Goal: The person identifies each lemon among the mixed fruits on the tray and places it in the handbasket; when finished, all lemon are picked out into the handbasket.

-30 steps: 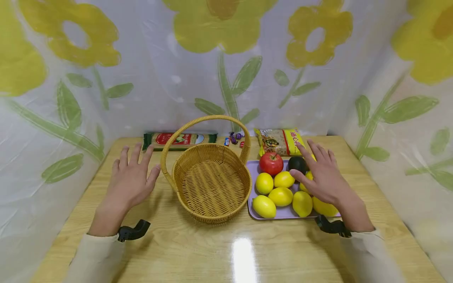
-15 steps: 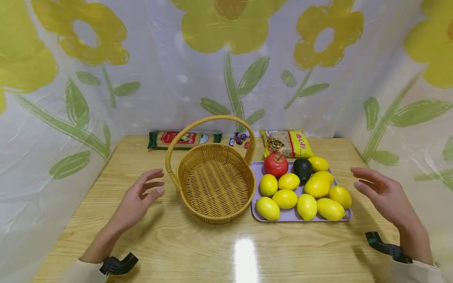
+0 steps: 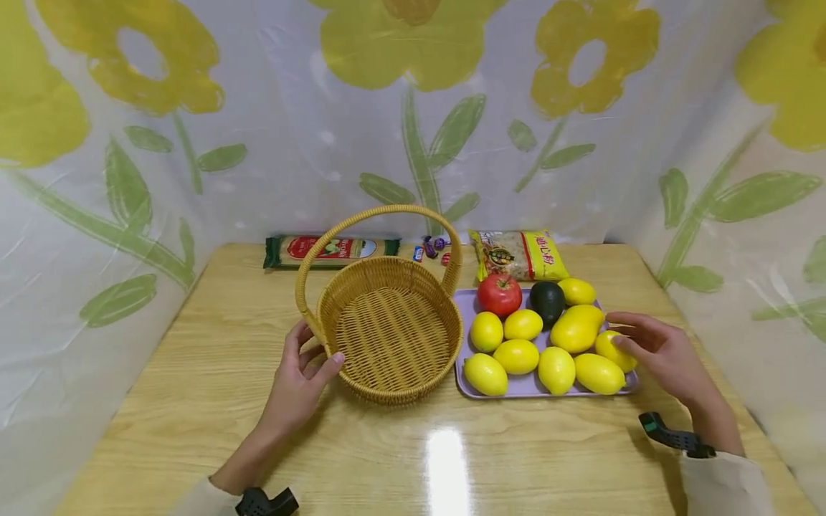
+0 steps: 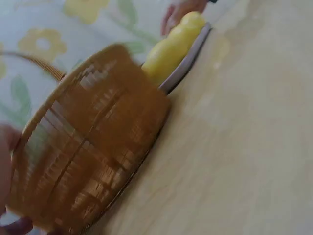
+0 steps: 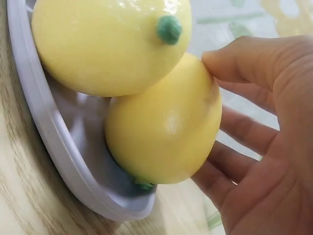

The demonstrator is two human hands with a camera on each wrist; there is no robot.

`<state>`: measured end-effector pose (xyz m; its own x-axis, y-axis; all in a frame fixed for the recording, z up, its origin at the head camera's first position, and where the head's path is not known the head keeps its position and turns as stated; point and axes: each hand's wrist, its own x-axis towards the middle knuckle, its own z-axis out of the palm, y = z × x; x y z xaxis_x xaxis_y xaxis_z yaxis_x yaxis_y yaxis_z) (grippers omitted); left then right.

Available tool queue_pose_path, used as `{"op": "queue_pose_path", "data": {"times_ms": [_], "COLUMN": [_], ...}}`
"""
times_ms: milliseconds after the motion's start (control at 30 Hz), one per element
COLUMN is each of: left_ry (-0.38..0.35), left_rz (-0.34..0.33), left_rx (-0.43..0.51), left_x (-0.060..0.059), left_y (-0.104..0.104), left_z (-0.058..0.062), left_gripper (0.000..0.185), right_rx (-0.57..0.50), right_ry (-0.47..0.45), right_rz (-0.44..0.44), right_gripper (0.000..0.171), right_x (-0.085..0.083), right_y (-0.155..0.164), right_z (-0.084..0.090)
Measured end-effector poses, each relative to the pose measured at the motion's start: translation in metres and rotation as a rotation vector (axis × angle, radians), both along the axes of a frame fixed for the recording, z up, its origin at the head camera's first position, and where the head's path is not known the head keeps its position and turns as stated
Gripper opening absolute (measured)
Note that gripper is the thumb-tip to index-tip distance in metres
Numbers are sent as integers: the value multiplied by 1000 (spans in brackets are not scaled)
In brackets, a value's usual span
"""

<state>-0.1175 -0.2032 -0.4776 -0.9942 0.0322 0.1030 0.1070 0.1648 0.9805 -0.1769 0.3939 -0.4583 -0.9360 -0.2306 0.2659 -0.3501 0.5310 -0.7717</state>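
Observation:
A round wicker basket (image 3: 390, 333) with a tall arched handle stands mid-table. My left hand (image 3: 298, 387) grips its left side, thumb over the rim and fingers along the outer wall; in the left wrist view only part of that hand (image 4: 6, 161) shows at the edge. To the right, a lilac tray (image 3: 461, 380) bears several lemons (image 3: 556, 370), a mango (image 3: 576, 328), a red tomato (image 3: 499, 294) and a dark green avocado (image 3: 547, 301). My right hand (image 3: 671, 358) holds the rightmost lemon (image 5: 166, 127), thumb on one side and fingers curved behind it.
Behind the basket lie a long green-ended pasta packet (image 3: 332, 251) and several small wrapped sweets (image 3: 431, 249). A yellow-and-clear food bag (image 3: 519, 256) lies behind the tray. A flower-printed curtain (image 3: 284, 143) encloses the wooden table (image 3: 361, 459) at back and sides.
Both hands were spread over the table, then drew outward and down. Since then the left has come right to the basket and the right has moved left to the lemon.

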Motion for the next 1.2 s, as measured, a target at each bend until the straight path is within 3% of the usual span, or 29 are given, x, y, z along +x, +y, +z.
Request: {"op": "queue_pose_path", "data": {"times_ms": [133, 267, 400, 567, 700, 833, 900, 967, 1067, 1200], "left_ry": [27, 166, 243, 190, 200, 212, 213, 213, 227, 257], "left_rz": [176, 248, 222, 170, 138, 119, 107, 106, 125, 170], "left_rx": [-12, 12, 18, 10, -8, -7, 3, 19, 49, 92], "left_x": [19, 32, 40, 45, 42, 40, 40, 40, 39, 34], "left_y": [6, 13, 22, 35, 40, 42, 42, 44, 48, 53], "left_z": [-1, -7, -13, -20, -24, -24, -24, -24, -25, -26], "left_gripper": [57, 36, 51, 72, 76, 80, 80, 80, 79, 75], "right_rx": [49, 89, 100, 130, 150, 57, -33, -159, -203, -102], "right_ry": [-25, -98, -146, -138, -85, 19, 69, 82, 74, 26], "right_rz": [38, 86, 107, 110, 38, -78, -86, -12, 145, 348], "right_gripper": [39, 42, 47, 52, 55, 62, 65, 66, 64, 62], "right_x": [-1, 1, 3, 1, 0, 0, 3, 5, 4, -7], "right_y": [1, 9, 10, 8, 11, 10, 1, -14, -49, -105], "right_z": [0, 4, 9, 10, 10, 16, 24, 37, 60, 81]}}
